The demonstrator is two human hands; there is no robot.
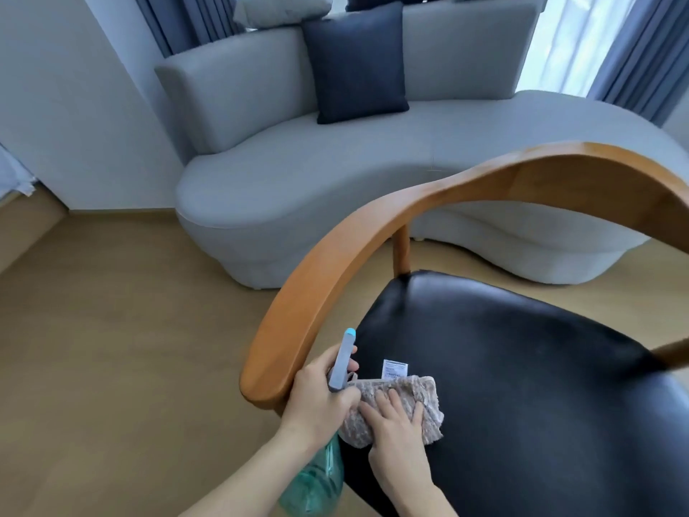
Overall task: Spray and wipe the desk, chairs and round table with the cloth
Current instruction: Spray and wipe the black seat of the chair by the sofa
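The right hand (397, 423) lies flat on the folded cloth (400, 406), fingers straight and slightly spread, pressing it onto the near left corner of the black chair seat (522, 386). A white care label (395, 368) sticks up from the cloth's far edge. Just beside it, touching the cloth's left end, the left hand (320, 397) curls its fingers round the neck of a spray bottle (317, 475); the grey trigger head with its blue nozzle tip (349, 333) points away toward the sofa, and the green translucent body hangs below the wrist, off the seat's edge.

To my eye this is the wiping step on 1 chair: the cloth is down, the bottle is only being carried. Most of the seat looks untouched, so the next move would call for a firm sweep of the flat palm away from the corner, across the leather toward the far right.

The curved wooden armrest and back rail (373, 233) wraps the left and far sides, standing clear above the seat on a post (402, 251), so the cloth can slide under it. The bottle sits close to the armrest's rounded end and could knock it. Beyond the chair, bare wood floor (112, 311) lies open before the grey sofa (335, 173) with its dark cushion (354, 65).
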